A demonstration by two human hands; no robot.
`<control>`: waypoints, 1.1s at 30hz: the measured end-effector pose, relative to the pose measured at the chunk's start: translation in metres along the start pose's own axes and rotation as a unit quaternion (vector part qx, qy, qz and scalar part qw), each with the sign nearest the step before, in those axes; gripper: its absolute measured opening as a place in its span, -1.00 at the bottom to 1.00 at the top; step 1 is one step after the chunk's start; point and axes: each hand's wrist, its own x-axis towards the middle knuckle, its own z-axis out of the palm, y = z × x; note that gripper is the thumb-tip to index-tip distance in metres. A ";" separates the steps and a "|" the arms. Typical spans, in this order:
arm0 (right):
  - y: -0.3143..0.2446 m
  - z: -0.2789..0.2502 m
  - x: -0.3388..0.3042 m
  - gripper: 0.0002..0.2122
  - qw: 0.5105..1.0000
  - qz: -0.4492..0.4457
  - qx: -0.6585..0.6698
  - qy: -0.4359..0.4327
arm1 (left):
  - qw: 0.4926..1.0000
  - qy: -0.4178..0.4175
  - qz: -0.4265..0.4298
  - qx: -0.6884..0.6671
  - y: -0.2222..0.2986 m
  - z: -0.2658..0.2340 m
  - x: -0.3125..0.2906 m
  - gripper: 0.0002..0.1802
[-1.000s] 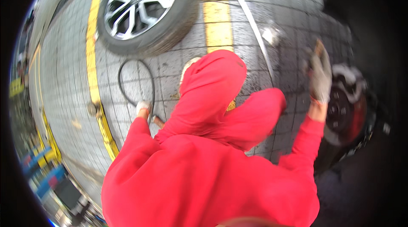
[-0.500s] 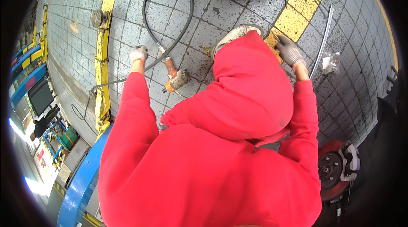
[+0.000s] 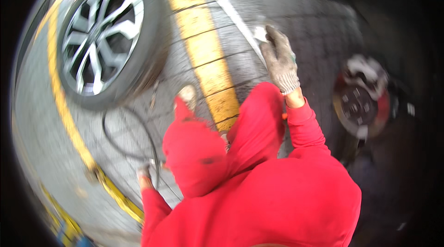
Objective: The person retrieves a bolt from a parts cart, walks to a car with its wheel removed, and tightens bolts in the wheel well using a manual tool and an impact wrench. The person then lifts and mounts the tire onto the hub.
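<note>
My right hand, in a grey knitted glove, is held out with its fingers stretched and apart, and I see nothing in it. Just past its fingertips shows a small white and clear packet. A long pale strip lies on the floor beside that hand. My left hand, also gloved, is low at the left, by the looped black hose. Blur hides its fingers, so its grip cannot be made out. The impact wrench is mostly hidden by my red clothing.
A wheel with its tyre stands at the far left. At the right is a brake disc with a caliper. A yellow painted stripe crosses the tiled floor, and a yellow metal arm lies at the lower left.
My view has swung to the right, bringing the whole wheel and the brake disc into sight. My right hand has left the yellow stripe and reached out near the packet and strip.
</note>
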 end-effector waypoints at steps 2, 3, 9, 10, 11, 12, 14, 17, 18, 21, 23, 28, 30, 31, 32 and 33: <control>0.019 -0.085 -0.029 -0.64 0.984 0.013 -0.027 0.174 | 0.987 0.028 -0.036 -0.156 0.048 -0.046 0.015 -0.57; 0.028 -0.122 -0.044 -0.68 0.966 -0.003 -0.065 0.251 | 0.960 0.053 -0.052 -0.270 0.078 -0.080 0.023 -0.57; 0.073 -0.291 -0.163 -0.82 0.802 0.099 -0.246 0.536 | 0.884 0.249 0.204 -0.340 0.246 -0.357 -0.009 -0.54; 0.083 -0.318 -0.172 -0.81 0.765 0.080 -0.320 0.553 | 0.858 0.284 0.272 -0.331 0.277 -0.403 -0.022 -0.53; 0.098 -0.350 -0.180 -0.80 0.726 0.048 -0.398 0.559 | 0.824 0.295 0.323 -0.361 0.305 -0.440 -0.039 -0.49; 0.118 -0.384 -0.185 -0.78 0.724 0.059 -0.399 0.559 | 0.808 0.326 0.357 -0.337 0.333 -0.474 -0.054 -0.50; 0.156 -0.450 -0.192 -0.72 0.731 0.122 -0.460 0.490 | 0.790 0.280 0.385 -0.386 0.374 -0.519 -0.082 -0.51; 0.201 -0.512 -0.176 -0.68 0.780 0.194 -0.535 0.260 | 0.800 0.289 0.422 -0.313 0.405 -0.543 -0.094 -0.50; 0.208 -0.516 -0.173 -0.64 0.775 0.223 -0.559 0.195 | 0.789 0.310 0.454 -0.274 0.411 -0.544 -0.090 -0.49; 0.216 -0.513 -0.156 -0.53 0.877 0.340 -0.061 0.333 | 0.816 0.284 0.434 -0.257 0.410 -0.531 -0.068 -0.60; 0.218 -0.507 -0.151 -0.55 0.881 0.276 -0.226 0.310 | 0.822 0.278 0.418 -0.268 0.401 -0.516 -0.060 -0.63; 0.238 -0.519 -0.156 -0.50 0.867 0.287 -0.293 0.283 | 0.862 0.287 0.335 -0.249 0.380 -0.490 -0.073 -0.46; 0.240 -0.519 -0.155 -0.48 0.868 0.311 -0.289 0.258 | 0.872 0.310 0.307 -0.223 0.371 -0.487 -0.079 -0.39; 0.239 -0.518 -0.153 -0.46 0.873 0.325 -0.237 0.275 | 0.866 0.297 0.327 -0.234 0.367 -0.489 -0.080 -0.43; 0.235 -0.516 -0.152 -0.45 0.877 0.319 -0.212 0.290 | 0.839 0.297 0.378 -0.255 0.367 -0.489 -0.078 -0.47; 0.231 -0.514 -0.149 -0.44 0.884 0.294 -0.210 0.297 | 0.847 0.314 0.349 -0.247 0.366 -0.490 -0.075 -0.53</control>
